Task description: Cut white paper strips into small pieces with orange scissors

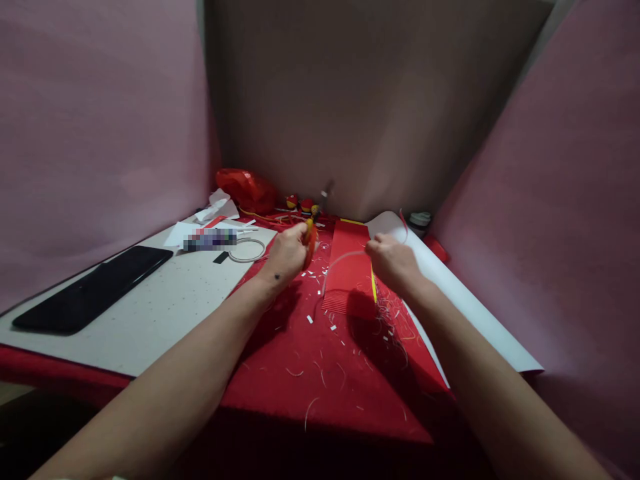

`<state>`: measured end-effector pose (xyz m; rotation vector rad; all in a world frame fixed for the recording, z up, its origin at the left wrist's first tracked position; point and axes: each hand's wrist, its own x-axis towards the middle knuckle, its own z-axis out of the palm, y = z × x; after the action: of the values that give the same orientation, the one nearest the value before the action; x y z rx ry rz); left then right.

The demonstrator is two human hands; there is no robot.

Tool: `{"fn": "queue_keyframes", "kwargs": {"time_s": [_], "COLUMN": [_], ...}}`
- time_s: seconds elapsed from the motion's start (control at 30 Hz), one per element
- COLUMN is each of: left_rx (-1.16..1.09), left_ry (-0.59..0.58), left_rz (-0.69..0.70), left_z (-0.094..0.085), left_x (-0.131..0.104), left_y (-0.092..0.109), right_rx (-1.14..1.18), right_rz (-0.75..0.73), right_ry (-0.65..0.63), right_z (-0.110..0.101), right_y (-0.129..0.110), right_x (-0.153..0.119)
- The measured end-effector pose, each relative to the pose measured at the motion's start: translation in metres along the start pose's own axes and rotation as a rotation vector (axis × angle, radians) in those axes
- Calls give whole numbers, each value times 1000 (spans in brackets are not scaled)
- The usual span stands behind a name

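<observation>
My left hand point(287, 257) is closed round the yellow-orange handles of a pair of scissors point(311, 237), whose blurred blades point up and away. A thin pale strip like a cord point(345, 255) is pinched in my right hand point(395, 261). One end curves down to the left, and a reddish end point(404, 223) stands up beyond the knuckles. Beneath and beside my right hand lies a red paper sheet point(350, 267) with fine parallel lines at its near end. Small white scraps point(310, 319) and thread-like cuttings point(393, 327) are scattered on the red cloth point(300, 367).
To the left, a pale board point(125, 347) bears a black flat case point(90, 287), a coiled cable point(247, 251) and crumpled white paper point(220, 205). A red plastic bag point(247, 189) sits at the back. A white sheet point(465, 313) curls along the right. Pinkish curtains point(100, 100) enclose the sides.
</observation>
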<state>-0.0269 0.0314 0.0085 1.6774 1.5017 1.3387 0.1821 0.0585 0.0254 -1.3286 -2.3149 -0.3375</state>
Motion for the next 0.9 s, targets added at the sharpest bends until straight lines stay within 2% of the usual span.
{"fn": "queue_keyframes", "kwargs": {"time_s": [0.07, 0.13, 0.2, 0.23, 0.3, 0.4, 0.47, 0.5, 0.6, 0.67, 0.77, 0.9], "left_rx": [-138, -259, -361, -402, -463, -509, -499, -483, -383, -271, -83, 142], "left_ry": [203, 260, 222, 203, 175, 133, 99, 82, -17, -128, -298, -553], "left_rz": [25, -9, -88, -124, -178, -204, -216, -226, -249, -274, -276, -63], "left_z": [-3, -5, -6, -5, -5, -6, -8, -9, -10, -9, -5, 1], "left_x": [3, 6, 8, 9, 11, 12, 11, 11, 9, 7, 2, -10], "left_y": [1, -1, -5, -7, -12, -15, -16, -15, -10, -5, 2, 10], "right_rx": [106, 424, 873, 1094, 1454, 1744, 1788, 1811, 1829, 1847, 1872, 1880], "right_rz": [144, 266, 375, 426, 546, 777, 937, 963, 1009, 1016, 952, 896], "right_ry": [239, 323, 240, 150, 34, -40, 5, 23, 31, 35, 78, 133], "right_z": [-34, -70, -98, -106, -108, -79, -47, -31, 11, 29, 43, 48], "right_y": [0, 0, -1, -2, -4, -9, -14, -17, -23, -25, -24, -19], "right_x": [1, 1, 1, 1, 0, -2, -5, -7, -14, -20, -26, -32]}}
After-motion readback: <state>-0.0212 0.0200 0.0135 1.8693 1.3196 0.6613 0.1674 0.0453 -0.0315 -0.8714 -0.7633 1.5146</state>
